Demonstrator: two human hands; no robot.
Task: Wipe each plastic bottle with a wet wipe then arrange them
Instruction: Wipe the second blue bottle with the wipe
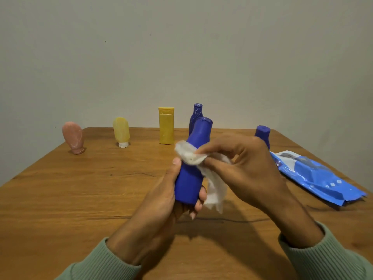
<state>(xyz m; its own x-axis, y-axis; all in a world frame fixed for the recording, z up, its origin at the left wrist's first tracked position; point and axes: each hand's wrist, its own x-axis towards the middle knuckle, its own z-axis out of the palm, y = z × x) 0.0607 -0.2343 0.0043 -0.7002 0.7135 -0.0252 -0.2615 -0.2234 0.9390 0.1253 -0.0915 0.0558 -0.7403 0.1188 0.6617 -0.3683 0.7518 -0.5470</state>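
One bottle in hand: a blue bottle (190, 174), plain and without a label, is held above the middle of the desk and tilted, with its narrow cap end up and away from the person.
Wet wipe: a white wet wipe (216, 190) is bunched against the bottle's upper body, and its loose end hangs down on the bottle's right side.
Left hand: the left hand (161, 201) grips the bottle's lower half, thumb along the left side and fingers (198, 201) curled round the base.
Right hand: the right hand (248, 166) pinches the wipe between thumb and fingertips and presses it onto the bottle.
Back row, left to right: a pink bottle (73, 137) and a pale yellow bottle (121, 132) each stand on their caps. A yellow bottle (166, 126) stands upright, and a dark blue bottle (195, 114) is partly hidden behind the held one.
Right side: a third blue bottle (262, 132) shows behind the right hand, near a blue wipe pack (314, 176) lying flat.
Desk: a wooden desk (80, 199) with visible grain carries the standing bottles, which are well apart from one another.
Sleeves: ribbed green sleeves (105, 263) cover both wrists.
Backdrop: a plain pale wall (181, 47).
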